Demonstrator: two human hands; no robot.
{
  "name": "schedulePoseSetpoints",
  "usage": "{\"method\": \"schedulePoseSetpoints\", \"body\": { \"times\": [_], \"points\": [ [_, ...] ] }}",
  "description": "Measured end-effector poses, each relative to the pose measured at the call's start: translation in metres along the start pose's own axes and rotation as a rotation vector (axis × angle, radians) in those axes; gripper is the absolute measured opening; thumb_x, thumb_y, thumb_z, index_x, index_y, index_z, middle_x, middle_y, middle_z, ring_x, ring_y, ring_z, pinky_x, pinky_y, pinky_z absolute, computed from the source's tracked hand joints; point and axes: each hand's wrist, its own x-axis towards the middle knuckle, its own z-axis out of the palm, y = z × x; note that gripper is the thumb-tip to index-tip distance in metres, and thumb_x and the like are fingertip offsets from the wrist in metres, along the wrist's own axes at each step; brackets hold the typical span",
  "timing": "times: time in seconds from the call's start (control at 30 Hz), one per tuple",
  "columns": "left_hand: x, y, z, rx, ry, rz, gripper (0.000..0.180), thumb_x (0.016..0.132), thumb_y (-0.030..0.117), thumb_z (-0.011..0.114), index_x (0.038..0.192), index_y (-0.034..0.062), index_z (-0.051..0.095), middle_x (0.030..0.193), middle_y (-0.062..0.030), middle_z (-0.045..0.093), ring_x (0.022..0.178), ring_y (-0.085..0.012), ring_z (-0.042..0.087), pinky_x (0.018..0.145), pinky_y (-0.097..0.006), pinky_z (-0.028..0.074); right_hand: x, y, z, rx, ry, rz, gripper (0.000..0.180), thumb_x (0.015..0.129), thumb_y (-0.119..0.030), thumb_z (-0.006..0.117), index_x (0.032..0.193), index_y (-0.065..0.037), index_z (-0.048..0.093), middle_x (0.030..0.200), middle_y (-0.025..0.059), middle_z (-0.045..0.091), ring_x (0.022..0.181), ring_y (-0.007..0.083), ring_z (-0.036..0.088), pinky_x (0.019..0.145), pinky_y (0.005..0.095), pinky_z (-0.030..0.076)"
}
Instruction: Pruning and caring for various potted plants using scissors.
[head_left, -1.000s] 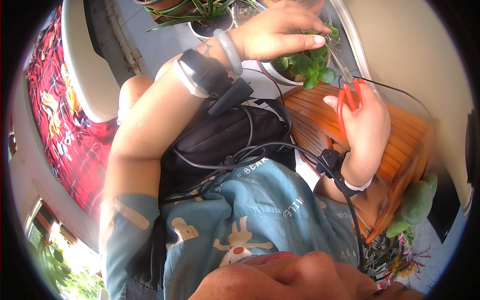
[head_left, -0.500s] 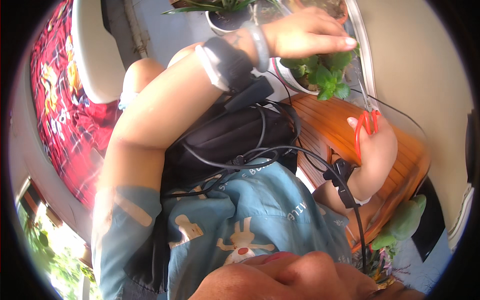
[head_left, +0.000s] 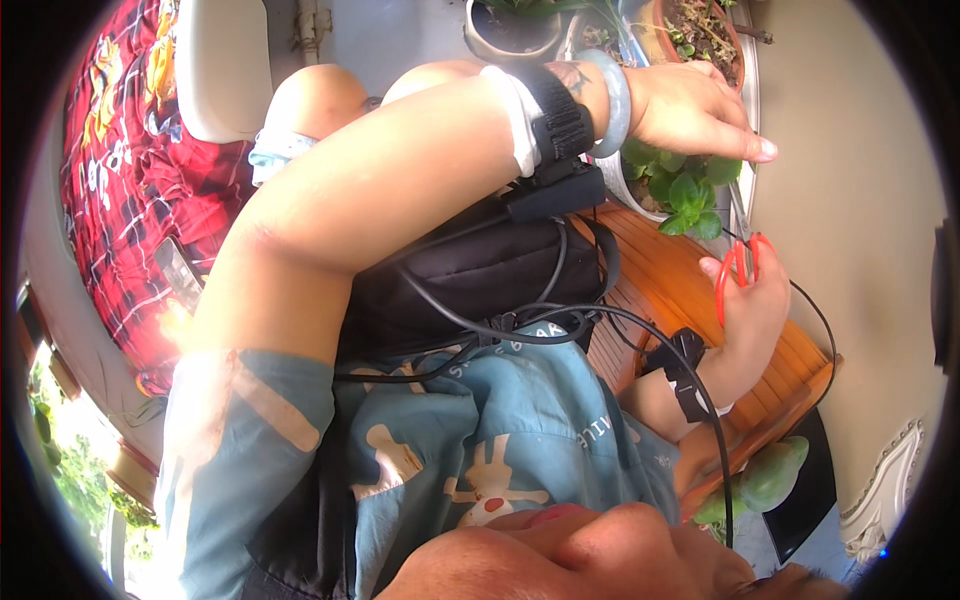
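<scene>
My left hand (head_left: 700, 112) reaches over a leafy green plant (head_left: 690, 195) in a white pot (head_left: 630, 188). Its thumb is stretched out past the leaves toward the wall, the other fingers are partly hidden, and I see nothing held in it. Below and to the right, my right hand (head_left: 757, 305) grips a pair of scissors (head_left: 741, 262) by the red handles. The metal blades point away from me, beside the plant's right edge and under my left hand. What lies at the blade tips is hidden.
The plant stands by a wooden slatted bench (head_left: 660, 255). Further back are a pot of soil (head_left: 512, 38) and a terracotta pot (head_left: 742, 70). A black bag (head_left: 480, 260) with cables lies on my lap. A beige wall (head_left: 850, 200) borders the right side.
My left hand has moved right and nearer, across the plant. The scissors are now closer to the leaves, still in my right hand. The whole view has shifted slightly.
</scene>
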Motion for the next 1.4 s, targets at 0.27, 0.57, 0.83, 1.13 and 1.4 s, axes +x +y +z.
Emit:
{"method": "schedulePoseSetpoints", "body": {
  "times": [0.27,0.57,0.83,1.13,1.4],
  "points": [
    [0.004,0.003,0.006,0.09,-0.035,0.012,0.054,0.089,0.054,0.044,0.101,0.0073,0.068,0.115,-0.0106,0.059,0.114,-0.0301,0.043,0.103,-0.04,0.029,0.017,-0.026,0.014,-0.053,0.085,0.06,0.056,0.059,-0.035,0.082,0.097,0.001,0.062,0.085,0.0176,0.063,0.079,0.0347,0.059,0.071,0.0387,0.047],
    [0.012,-0.016,0.0,0.236,0.353,0.002,0.071,0.085,0.067,0.033,0.121,0.0104,0.058,0.128,-0.0123,0.051,0.119,-0.0313,0.045,0.104,-0.038,0.031,0.008,-0.031,0.008,-0.154,-0.046,0.392,0.047,0.073,-0.045,0.072,0.093,-0.002,0.064,0.067,0.0107,0.058,0.063,0.0191,0.054,0.064,0.0318,0.044],
    [0.005,-0.02,-0.028,0.101,0.336,0.219,0.027,0.091,0.025,0.039,0.088,0.0035,0.056,0.087,-0.0158,0.057,0.084,-0.0331,0.052,0.079,-0.042,0.041,0.006,0.01,0.047,0.774,0.201,0.38,0.022,0.081,-0.015,0.07,0.081,0.002,0.055,0.067,0.0004,0.049,0.064,0.0091,0.045,0.059,0.0227,0.039],
    [0.007,-0.022,-0.017,-0.028,0.038,-0.288,0.056,0.095,0.05,0.033,0.1,0.0049,0.065,0.101,-0.0124,0.062,0.097,-0.0219,0.057,0.091,-0.032,0.04,0.078,0.023,0.049,1.08,-0.089,0.285,0.033,0.073,0.001,0.071,0.101,0.0,0.054,0.1,0.0101,0.064,0.072,0.0105,0.058,0.065,0.0236,0.047],
    [0.018,-0.024,0.0,0.056,-0.169,-0.215,0.062,0.093,0.055,0.032,0.094,0.0015,0.064,0.095,-0.0155,0.062,0.096,-0.0262,0.057,0.091,-0.035,0.041,0.09,0.014,0.061,1.076,-0.16,0.226,0.033,0.071,0.004,0.071,0.1,0.0,0.055,0.083,0.0051,0.062,0.072,0.0113,0.059,0.062,0.0211,0.046]
  ]
}}
